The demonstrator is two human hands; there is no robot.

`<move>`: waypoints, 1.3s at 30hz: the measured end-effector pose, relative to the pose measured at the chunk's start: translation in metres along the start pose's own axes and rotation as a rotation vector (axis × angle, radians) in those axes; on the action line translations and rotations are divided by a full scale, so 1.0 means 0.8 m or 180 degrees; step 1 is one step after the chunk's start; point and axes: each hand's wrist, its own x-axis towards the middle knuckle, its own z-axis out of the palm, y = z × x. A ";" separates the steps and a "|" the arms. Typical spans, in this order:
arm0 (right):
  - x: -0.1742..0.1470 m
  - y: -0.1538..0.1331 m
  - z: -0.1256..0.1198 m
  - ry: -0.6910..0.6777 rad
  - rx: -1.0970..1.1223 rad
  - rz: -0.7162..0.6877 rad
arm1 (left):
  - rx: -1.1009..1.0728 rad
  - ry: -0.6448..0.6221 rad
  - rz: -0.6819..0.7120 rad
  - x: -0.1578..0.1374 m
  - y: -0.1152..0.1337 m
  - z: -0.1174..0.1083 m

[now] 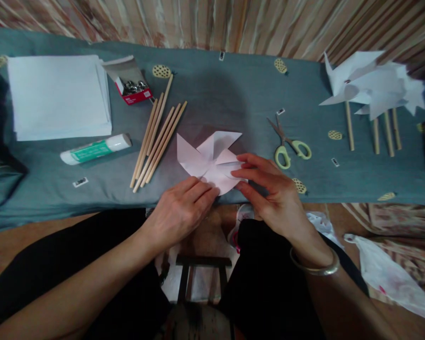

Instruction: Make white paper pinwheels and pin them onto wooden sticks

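A white paper pinwheel [212, 158] lies near the table's front edge, its points folded in toward the middle. My left hand [186, 205] is closed on its lower left side, fingers pressed together on the paper. At the right, my right hand [269, 189] pinches a blade of the pinwheel between thumb and fingers. Open-bladed scissors [285, 141] with light green handles rest just beyond my right hand. Several thin wooden sticks [159, 137] lie in a loose bundle to the left of the pinwheel.
A stack of white paper [58, 97] and a glue stick [95, 149] lie at the left. Behind the sticks stands an open red box [136, 94] of metal pins or clips. Several pinwheels on sticks [371, 87] lie at the far right. A plastic bag [393, 278] is below the table.
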 end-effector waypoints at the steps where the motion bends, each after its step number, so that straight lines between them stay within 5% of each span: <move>1: 0.002 -0.001 0.003 0.0004 0.0027 -0.0011 | -0.0003 -0.0027 0.0002 0.000 0.000 0.000; 20: 0.023 -0.010 0.035 0.0107 -0.0978 -0.0063 | -0.0248 -0.0080 -0.0049 -0.007 0.005 -0.005; 39: 0.025 -0.013 0.042 0.0055 -0.1093 0.0063 | -0.0353 -0.0069 -0.0160 -0.002 0.007 -0.004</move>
